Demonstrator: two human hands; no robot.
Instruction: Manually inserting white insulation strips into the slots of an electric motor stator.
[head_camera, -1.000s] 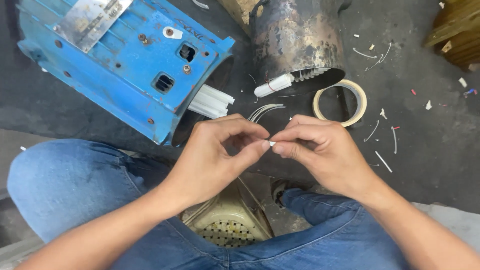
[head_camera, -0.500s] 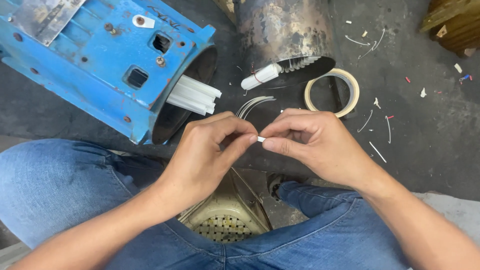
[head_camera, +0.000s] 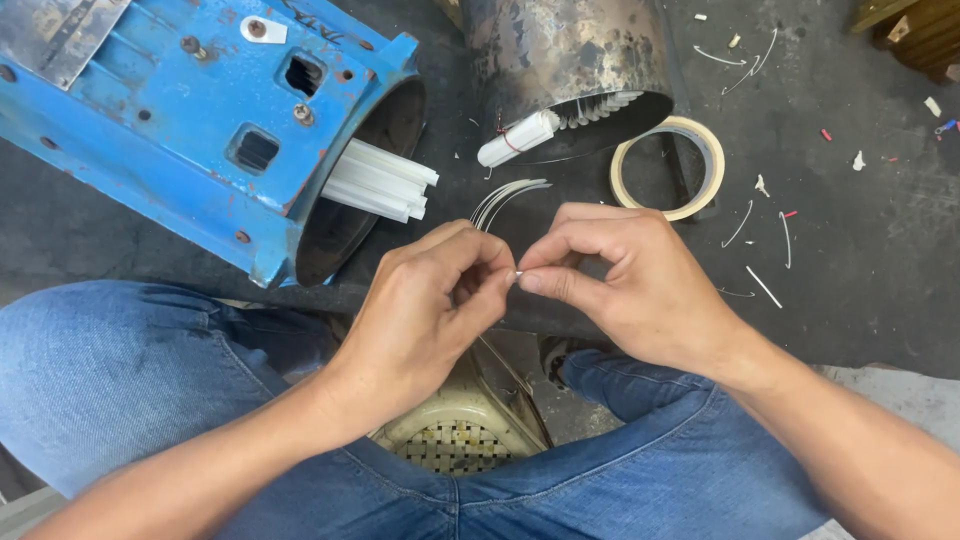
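My left hand (head_camera: 430, 310) and my right hand (head_camera: 625, 285) meet fingertip to fingertip over my lap, both pinching one small white strip (head_camera: 517, 276) between thumb and forefinger. Only a tiny tip of it shows; the rest is hidden by the fingers. Just beyond my hands lies a small bundle of thin curved white strips (head_camera: 505, 197). Up to the left lies a blue motor housing (head_camera: 200, 120), its open end holding several white strips (head_camera: 385, 180).
A rusty metal cylinder (head_camera: 560, 60) lies at top centre with a rolled white paper (head_camera: 518, 138) at its mouth. A roll of masking tape (head_camera: 667, 167) sits to its right. White scraps litter the dark mat (head_camera: 850, 250). A cream perforated stool (head_camera: 450, 440) shows between my jeans-clad legs.
The view has shifted, so the housing and cylinder sit a little higher in the frame. My hands stay together, still pinching the small white strip.
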